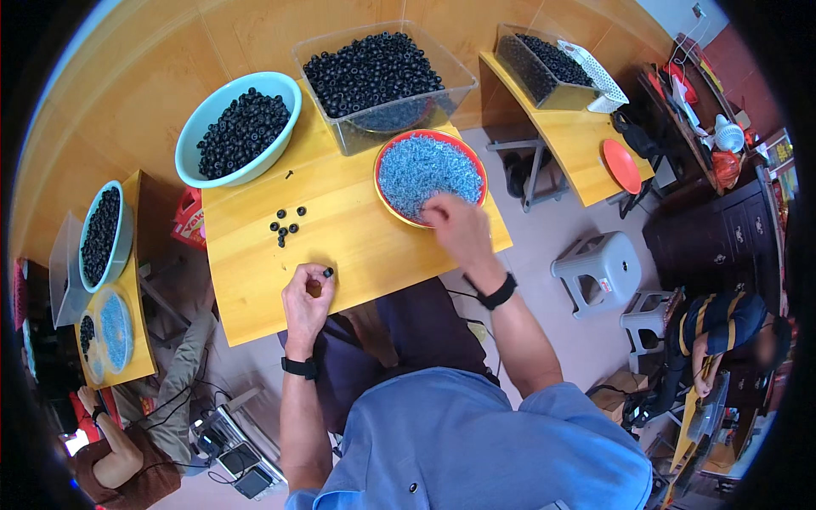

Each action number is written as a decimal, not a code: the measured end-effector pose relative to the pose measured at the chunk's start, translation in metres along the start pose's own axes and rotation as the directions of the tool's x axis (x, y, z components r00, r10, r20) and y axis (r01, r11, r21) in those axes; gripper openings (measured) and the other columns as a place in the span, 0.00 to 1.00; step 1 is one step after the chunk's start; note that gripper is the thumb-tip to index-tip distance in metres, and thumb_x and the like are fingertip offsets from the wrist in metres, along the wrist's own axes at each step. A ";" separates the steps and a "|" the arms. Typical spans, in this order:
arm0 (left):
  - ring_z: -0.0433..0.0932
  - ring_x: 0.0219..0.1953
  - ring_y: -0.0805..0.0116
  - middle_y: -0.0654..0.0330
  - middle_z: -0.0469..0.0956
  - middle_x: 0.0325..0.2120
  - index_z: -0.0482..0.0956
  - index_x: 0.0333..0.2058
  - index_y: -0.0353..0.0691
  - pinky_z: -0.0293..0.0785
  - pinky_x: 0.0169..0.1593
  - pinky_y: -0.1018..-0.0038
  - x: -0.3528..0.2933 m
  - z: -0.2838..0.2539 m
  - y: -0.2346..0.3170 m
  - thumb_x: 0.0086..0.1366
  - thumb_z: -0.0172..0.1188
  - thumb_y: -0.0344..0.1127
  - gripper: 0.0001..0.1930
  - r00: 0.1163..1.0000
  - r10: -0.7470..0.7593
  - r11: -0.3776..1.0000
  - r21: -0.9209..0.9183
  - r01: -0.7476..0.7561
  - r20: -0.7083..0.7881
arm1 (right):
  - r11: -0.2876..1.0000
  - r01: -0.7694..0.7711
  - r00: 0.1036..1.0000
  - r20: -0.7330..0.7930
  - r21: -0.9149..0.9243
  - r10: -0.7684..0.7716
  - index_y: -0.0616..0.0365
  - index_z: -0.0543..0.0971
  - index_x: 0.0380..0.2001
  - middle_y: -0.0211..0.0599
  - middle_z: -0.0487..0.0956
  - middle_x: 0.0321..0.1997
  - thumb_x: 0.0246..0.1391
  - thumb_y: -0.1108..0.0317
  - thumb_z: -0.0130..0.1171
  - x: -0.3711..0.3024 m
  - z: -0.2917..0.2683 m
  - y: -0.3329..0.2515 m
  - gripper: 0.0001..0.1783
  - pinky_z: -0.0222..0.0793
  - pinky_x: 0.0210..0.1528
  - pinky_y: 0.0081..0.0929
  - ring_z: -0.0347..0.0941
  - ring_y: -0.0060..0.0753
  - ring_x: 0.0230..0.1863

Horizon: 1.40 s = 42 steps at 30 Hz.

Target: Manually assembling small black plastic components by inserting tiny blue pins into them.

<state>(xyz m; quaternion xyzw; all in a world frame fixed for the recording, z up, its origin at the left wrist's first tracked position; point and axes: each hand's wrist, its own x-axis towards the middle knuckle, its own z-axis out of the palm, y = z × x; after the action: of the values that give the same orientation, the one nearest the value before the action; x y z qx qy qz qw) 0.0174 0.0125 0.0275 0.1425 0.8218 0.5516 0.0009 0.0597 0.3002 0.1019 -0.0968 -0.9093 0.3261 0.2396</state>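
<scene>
Over the front of the yellow table, my left hand (306, 297) pinches a small black cylindrical part (328, 273) between thumb and fingertips. My right hand (461, 228) is at the near rim of a red bowl (481, 167) filled with small bluish metal pieces (425, 174), perhaps screws. Its fingers are drawn together, and whatever lies between them is too small to make out. Several loose black parts (282, 229) lie on the table, left of centre. A tiny dark piece (289, 173) rests farther back.
A light-blue basin (183, 161) and a clear bin (344, 140), both holding black parts, stand at the back of the yellow table (374, 246). Grey stools (595, 268) are at the right. Co-workers sit at left (119, 459) and right (722, 327).
</scene>
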 end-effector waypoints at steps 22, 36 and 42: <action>0.78 0.28 0.77 0.62 0.81 0.25 0.79 0.37 0.35 0.75 0.36 0.79 0.001 0.002 0.001 0.61 0.67 0.24 0.07 0.996 0.087 0.996 0.011 -0.087 -0.022 | 0.905 -0.057 0.981 0.143 -0.421 0.129 0.60 0.83 0.29 0.52 0.84 0.31 0.51 0.70 0.60 0.020 -0.002 0.041 0.06 0.77 0.40 0.48 0.82 0.54 0.36; 0.76 0.28 0.81 0.64 0.82 0.27 0.79 0.38 0.34 0.74 0.35 0.81 0.003 0.001 0.001 0.62 0.68 0.25 0.07 0.999 0.004 0.995 -0.095 -0.007 -0.034 | 0.925 -0.006 0.947 0.300 0.380 -0.117 0.64 0.84 0.38 0.49 0.85 0.33 0.54 0.72 0.62 -0.022 0.087 -0.032 0.09 0.78 0.38 0.36 0.84 0.48 0.35; 0.76 0.31 0.82 0.65 0.82 0.29 0.77 0.40 0.32 0.74 0.38 0.82 0.004 -0.004 -0.009 0.65 0.66 0.24 0.08 0.993 -0.117 0.933 -0.343 0.105 -0.013 | 0.852 -0.159 0.901 0.425 0.499 -0.081 0.67 0.82 0.41 0.50 0.85 0.32 0.56 0.74 0.62 -0.031 0.121 -0.041 0.10 0.79 0.37 0.31 0.85 0.37 0.32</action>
<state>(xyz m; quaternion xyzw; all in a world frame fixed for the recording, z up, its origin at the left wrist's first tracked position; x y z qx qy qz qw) 0.0106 0.0067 0.0216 0.0844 0.7203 0.6872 0.0431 0.0249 0.1919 0.0353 0.0275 -0.8140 0.5786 0.0429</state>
